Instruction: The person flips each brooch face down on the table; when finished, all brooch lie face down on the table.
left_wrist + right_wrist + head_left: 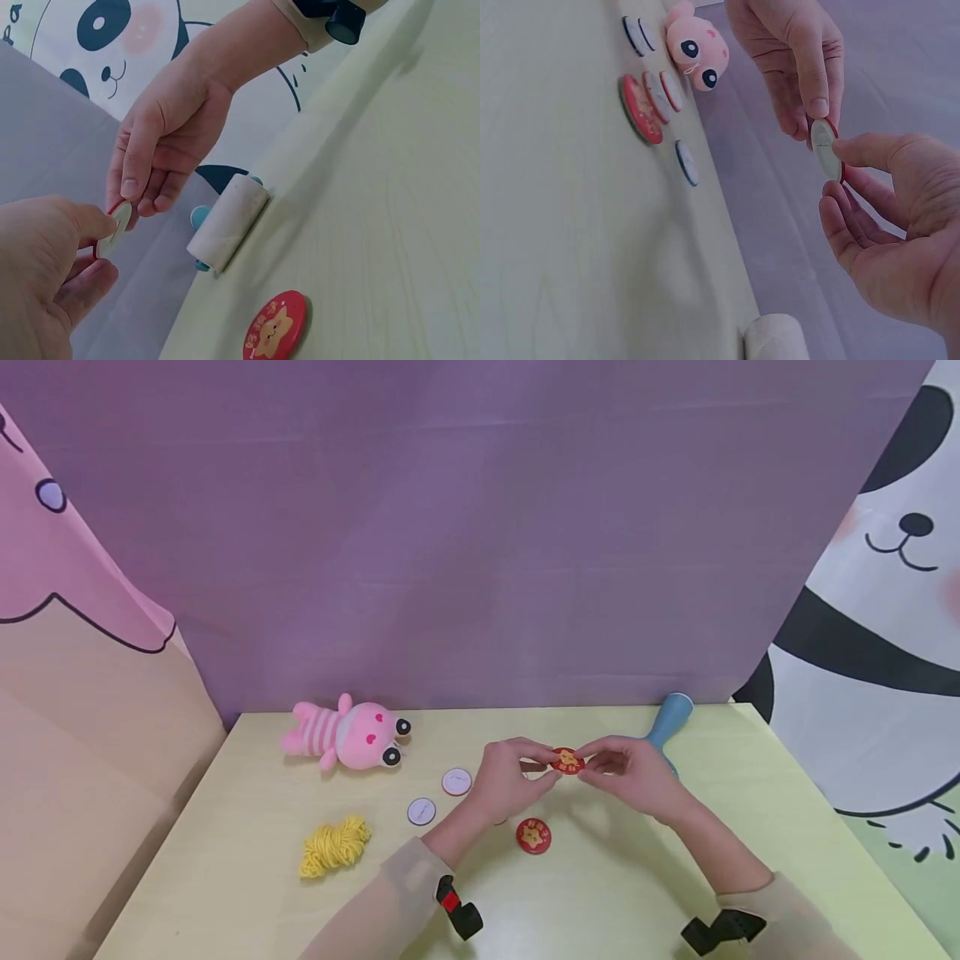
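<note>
Above the table, a round red pin badge [567, 761] with a gold figure on its front is held between both hands. My left hand [510, 779] pinches its left edge between thumb and fingers. On the opposite edge, the thumb and fingertips of my right hand [636, 777] pinch it too. Both wrist views show the pale back of the badge [826, 150] with a thin pin across it. A second red badge [533, 836] with a smiling star lies face up on the table below the hands.
Two badges, one white-backed [457, 782] and another [422, 812], lie left of the hands; more show in the right wrist view. A pink plush toy [363, 737] and yellow cord bundle [334, 846] are at left. A blue-handled lint roller [229, 223] lies at the back right.
</note>
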Action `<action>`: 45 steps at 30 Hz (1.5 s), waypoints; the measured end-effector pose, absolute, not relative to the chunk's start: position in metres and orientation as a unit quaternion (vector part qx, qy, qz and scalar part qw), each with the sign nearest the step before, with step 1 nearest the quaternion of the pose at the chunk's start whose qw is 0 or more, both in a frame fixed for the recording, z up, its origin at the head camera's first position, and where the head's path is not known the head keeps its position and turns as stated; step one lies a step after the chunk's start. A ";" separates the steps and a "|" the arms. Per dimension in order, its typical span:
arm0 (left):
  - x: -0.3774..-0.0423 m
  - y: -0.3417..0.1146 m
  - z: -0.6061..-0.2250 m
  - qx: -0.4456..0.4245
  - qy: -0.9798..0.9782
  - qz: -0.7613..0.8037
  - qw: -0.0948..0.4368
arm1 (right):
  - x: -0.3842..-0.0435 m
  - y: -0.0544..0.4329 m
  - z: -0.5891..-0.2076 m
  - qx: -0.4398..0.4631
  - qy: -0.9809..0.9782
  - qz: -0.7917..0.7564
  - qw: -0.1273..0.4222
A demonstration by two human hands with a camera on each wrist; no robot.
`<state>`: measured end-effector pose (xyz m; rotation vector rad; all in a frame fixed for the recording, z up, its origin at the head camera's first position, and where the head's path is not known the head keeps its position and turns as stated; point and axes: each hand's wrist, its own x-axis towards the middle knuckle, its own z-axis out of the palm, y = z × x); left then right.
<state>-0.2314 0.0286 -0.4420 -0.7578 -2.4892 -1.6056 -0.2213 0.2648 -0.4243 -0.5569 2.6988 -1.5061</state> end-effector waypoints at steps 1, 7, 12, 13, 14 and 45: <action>-0.231 0.028 -0.440 -0.246 -0.812 -0.527 0.045 | -0.222 0.265 -0.422 -0.178 0.859 -0.479 -0.002; -0.229 0.027 -0.429 -0.237 -0.805 -0.542 0.056 | -0.224 0.264 -0.414 -0.180 0.860 -0.478 -0.005; -0.229 0.028 -0.426 -0.228 -0.797 -0.555 0.070 | -0.224 0.264 -0.411 -0.181 0.849 -0.496 -0.004; -0.229 0.028 -0.427 -0.225 -0.795 -0.559 0.073 | -0.224 0.264 -0.411 -0.182 0.844 -0.504 -0.005; -0.230 0.028 -0.427 -0.221 -0.794 -0.561 0.077 | -0.224 0.264 -0.412 -0.183 0.838 -0.513 -0.005; -0.229 0.026 -0.436 -0.244 -0.809 -0.534 0.016 | -0.215 0.257 -0.425 -0.176 0.805 -0.567 0.013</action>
